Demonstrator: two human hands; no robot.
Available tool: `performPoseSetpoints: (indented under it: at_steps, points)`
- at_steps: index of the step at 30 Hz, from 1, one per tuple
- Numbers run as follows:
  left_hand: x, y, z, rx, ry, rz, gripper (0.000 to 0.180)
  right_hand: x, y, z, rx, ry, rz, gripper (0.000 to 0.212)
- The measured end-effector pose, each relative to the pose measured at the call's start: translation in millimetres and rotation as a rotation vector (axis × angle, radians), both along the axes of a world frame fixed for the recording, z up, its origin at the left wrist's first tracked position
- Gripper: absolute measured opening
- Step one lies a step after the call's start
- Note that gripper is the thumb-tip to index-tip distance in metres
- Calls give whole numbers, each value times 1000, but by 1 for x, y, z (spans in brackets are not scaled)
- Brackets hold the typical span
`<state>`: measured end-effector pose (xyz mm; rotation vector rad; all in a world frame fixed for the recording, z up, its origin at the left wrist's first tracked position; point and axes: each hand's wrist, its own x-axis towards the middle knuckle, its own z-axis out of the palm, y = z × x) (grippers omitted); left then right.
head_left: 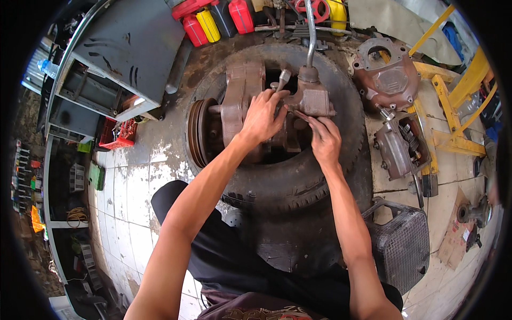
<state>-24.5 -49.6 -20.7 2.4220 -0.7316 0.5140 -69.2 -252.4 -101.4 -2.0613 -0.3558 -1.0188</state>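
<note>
A rusty brown gearbox (238, 109) rests on a black tyre (288, 184), with a grooved drum (198, 133) at its left end and a metal gear lever (311, 37) rising from its right part. Over the gearbox's middle, my left hand (262, 118) bends its fingers beside a short metal piece with a cylindrical end (285, 77); what the fingertips grip is hidden. From the right, my right hand (326, 140) pinches a thin dark rod-like piece (302, 114), which points toward my left fingertips. The two hands are close together but apart.
A brown bell-shaped housing (392, 88) and an opened gear casing (392, 152) lie to the right by a yellow frame (448, 106). Close to my right leg is a dark plastic stool (400, 245). Left are a grey cabinet (125, 42) and red basket (118, 140); jerrycans (241, 16) stand behind.
</note>
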Motion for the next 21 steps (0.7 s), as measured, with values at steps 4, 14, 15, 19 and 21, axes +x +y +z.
performPoseSetpoints:
  at_steps: [4, 14, 15, 19, 21]
  points:
    - [1, -3, 1, -3, 40, 44, 34, -6, -4, -13, -12, 41, -26, 25]
    - [2, -14, -4, 0, -26, 194, 33, -10, -12, -25, -123, 128, -208, 22]
    - [1, -16, -5, 15, -49, 192, 33, -10, -12, -25, -181, 119, -246, 21]
    - [1, -16, -10, -47, -100, 213, 34, -6, 10, -9, -81, 105, -185, 20]
    - [0, -17, -9, -42, -84, 229, 33, -7, 3, -15, -90, 104, -179, 20]
